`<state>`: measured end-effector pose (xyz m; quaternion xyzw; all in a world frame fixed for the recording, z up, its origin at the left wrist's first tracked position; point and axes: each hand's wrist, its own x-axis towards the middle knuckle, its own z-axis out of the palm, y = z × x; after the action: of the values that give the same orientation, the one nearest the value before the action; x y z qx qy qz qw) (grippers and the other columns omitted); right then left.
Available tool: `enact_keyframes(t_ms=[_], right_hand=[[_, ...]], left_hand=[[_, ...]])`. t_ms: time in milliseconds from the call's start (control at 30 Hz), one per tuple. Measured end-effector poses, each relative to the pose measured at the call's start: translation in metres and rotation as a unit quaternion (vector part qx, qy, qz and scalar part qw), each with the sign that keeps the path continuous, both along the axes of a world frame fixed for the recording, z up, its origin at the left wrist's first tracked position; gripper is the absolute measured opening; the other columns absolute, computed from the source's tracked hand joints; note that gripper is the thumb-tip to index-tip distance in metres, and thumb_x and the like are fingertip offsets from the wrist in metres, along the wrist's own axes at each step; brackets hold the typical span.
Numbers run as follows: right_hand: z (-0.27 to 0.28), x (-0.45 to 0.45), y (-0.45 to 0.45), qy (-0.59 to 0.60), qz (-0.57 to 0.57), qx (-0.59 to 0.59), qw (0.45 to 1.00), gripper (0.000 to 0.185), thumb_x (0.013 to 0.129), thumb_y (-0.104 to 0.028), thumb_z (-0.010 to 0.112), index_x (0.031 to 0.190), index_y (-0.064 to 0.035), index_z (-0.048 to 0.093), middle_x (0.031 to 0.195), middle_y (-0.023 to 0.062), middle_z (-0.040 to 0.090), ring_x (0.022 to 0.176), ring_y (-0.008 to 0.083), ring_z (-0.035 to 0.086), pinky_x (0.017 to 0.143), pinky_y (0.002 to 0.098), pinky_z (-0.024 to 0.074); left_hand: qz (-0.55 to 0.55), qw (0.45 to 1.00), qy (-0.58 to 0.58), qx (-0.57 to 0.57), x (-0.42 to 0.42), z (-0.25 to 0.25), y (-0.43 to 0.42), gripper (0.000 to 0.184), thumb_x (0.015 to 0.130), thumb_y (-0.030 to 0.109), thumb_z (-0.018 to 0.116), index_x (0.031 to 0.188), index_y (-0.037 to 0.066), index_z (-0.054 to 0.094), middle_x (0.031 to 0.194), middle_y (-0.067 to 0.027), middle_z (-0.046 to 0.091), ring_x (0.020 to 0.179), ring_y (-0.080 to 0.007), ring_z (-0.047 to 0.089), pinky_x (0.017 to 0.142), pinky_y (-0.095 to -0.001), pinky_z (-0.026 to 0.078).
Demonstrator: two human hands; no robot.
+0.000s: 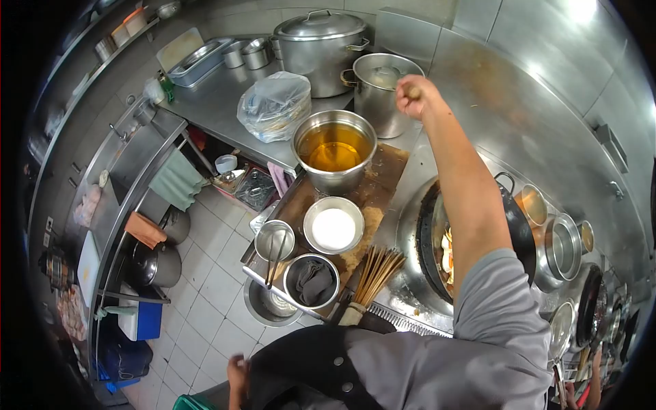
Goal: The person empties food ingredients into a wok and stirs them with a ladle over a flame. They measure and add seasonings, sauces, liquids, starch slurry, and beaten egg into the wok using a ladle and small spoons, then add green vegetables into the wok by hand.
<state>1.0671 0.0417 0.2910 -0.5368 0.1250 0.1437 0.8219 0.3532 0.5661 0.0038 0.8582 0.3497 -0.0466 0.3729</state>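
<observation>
My right hand (pixel 418 97) is stretched out to the tall steel pot (pixel 387 109) at the back, its fingers wrapped round the handle end of a ladle. The round ladle bowl (pixel 386 74) shows inside that pot. My right forearm passes over a black wok (pixel 516 222) and hides much of the food (pixel 447 253) in it. Down by my side, at the bottom of the view, hangs my left hand (pixel 238 372). It is small and slightly blurred, and its fingers do not show clearly.
A pot of amber oil (pixel 335 154), a bowl of white powder (pixel 333 229), a tin with tongs (pixel 275 239) and a pot with a dark cloth (pixel 311 280) stand on the board. A bamboo brush (pixel 372 277) lies beside them. A lidded stockpot (pixel 321 55) stands behind.
</observation>
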Motion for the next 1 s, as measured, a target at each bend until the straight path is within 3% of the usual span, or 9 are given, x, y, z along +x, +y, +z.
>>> enact_keyframes(t_ms=[67,200,467,700,767,800,867,967,1000], right_hand=[[0.009,0.008,-0.011,0.056,-0.03,0.302,0.951,0.008,0.086,-0.007,0.054,0.078,-0.0078,0.052,0.066,0.009,0.052,0.056,0.021,0.055,0.045,0.0305,0.0347],[0.032,-0.024,-0.007,-0.002,-0.099,0.427,0.899,0.005,0.083,-0.006,0.054,0.08,-0.006,0.05,0.066,0.0109,0.053,0.055,0.0216,0.055,0.046,0.0302,0.0348],[0.074,-0.127,-0.038,-0.086,-0.076,0.518,0.848,0.008,0.081,-0.005,0.059,0.078,-0.0014,0.052,0.074,0.0112,0.054,0.058,0.0181,0.054,0.046,0.0285,0.039],[0.074,-0.302,-0.076,-0.116,-0.116,0.509,0.845,0.01,0.082,-0.007,0.06,0.079,-0.0003,0.054,0.076,0.0121,0.056,0.06,0.0171,0.054,0.047,0.0281,0.0399],[0.058,-0.348,-0.093,-0.107,-0.14,0.498,0.849,0.011,0.084,-0.009,0.061,0.079,-0.0011,0.055,0.077,0.0113,0.057,0.061,0.0162,0.055,0.047,0.0279,0.0404],[0.042,-0.367,-0.107,-0.097,-0.139,0.449,0.877,0.011,0.084,-0.01,0.061,0.078,-0.002,0.055,0.077,0.0105,0.058,0.061,0.0157,0.055,0.047,0.0276,0.0405],[0.025,-0.406,-0.124,-0.031,-0.122,0.345,0.93,0.011,0.086,-0.012,0.062,0.081,-0.0037,0.057,0.077,0.009,0.06,0.062,0.0147,0.057,0.046,0.0266,0.041],[-0.011,-0.451,-0.152,0.129,-0.173,0.008,0.976,0.026,0.081,-0.011,0.066,0.103,0.0009,0.06,0.075,0.0138,0.065,0.064,0.025,0.061,0.054,0.0341,0.049],[-0.013,-0.462,-0.142,0.131,-0.17,0.008,0.977,0.026,0.081,-0.011,0.066,0.103,0.0009,0.06,0.075,0.0138,0.065,0.064,0.025,0.061,0.054,0.0341,0.049]], left_hand=[[-0.109,0.991,0.061,0.044,-0.08,-0.049,0.028,0.028,0.09,0.009,0.068,0.115,-0.002,0.065,0.095,-0.0156,0.073,0.081,-0.0235,0.07,0.073,-0.0364,0.055],[0.03,0.971,0.234,-0.041,-0.122,-0.047,0.006,0.027,0.09,0.01,0.069,0.115,-0.002,0.065,0.094,-0.0157,0.073,0.081,-0.0235,0.07,0.074,-0.0365,0.055],[-0.068,0.983,0.158,-0.064,-0.036,-0.076,0.045,0.026,0.091,0.011,0.069,0.114,-0.001,0.065,0.094,-0.0161,0.073,0.081,-0.0235,0.07,0.074,-0.0367,0.055],[-0.282,0.959,-0.036,-0.018,0.059,-0.114,0.122,0.025,0.091,0.012,0.069,0.113,-0.001,0.065,0.093,-0.0164,0.074,0.081,-0.0235,0.07,0.074,-0.0369,0.055],[-0.05,0.982,-0.007,-0.184,0.072,-0.115,0.115,0.029,0.09,0.017,0.071,0.112,0.0,0.066,0.091,-0.0169,0.075,0.082,-0.0253,0.072,0.075,-0.0367,0.055],[-0.062,0.98,0.0,-0.187,0.073,-0.12,0.123,0.029,0.09,0.017,0.071,0.112,0.0,0.066,0.091,-0.0169,0.075,0.082,-0.0253,0.072,0.075,-0.0367,0.055],[-0.288,0.954,0.079,0.0,0.079,-0.137,0.141,0.035,0.091,0.024,0.073,0.115,0.0,0.065,0.085,-0.0157,0.074,0.08,-0.0246,0.072,0.075,-0.0348,0.056],[-0.33,0.942,0.037,-0.038,0.07,-0.14,0.124,0.038,0.092,0.025,0.073,0.116,-0.003,0.063,0.086,-0.0159,0.074,0.08,-0.0227,0.072,0.074,-0.0332,0.056],[-0.402,0.913,-0.008,0.07,0.059,-0.148,0.123,0.04,0.096,0.026,0.07,0.117,-0.006,0.061,0.089,-0.017,0.075,0.081,-0.0215,0.073,0.074,-0.0326,0.057]])
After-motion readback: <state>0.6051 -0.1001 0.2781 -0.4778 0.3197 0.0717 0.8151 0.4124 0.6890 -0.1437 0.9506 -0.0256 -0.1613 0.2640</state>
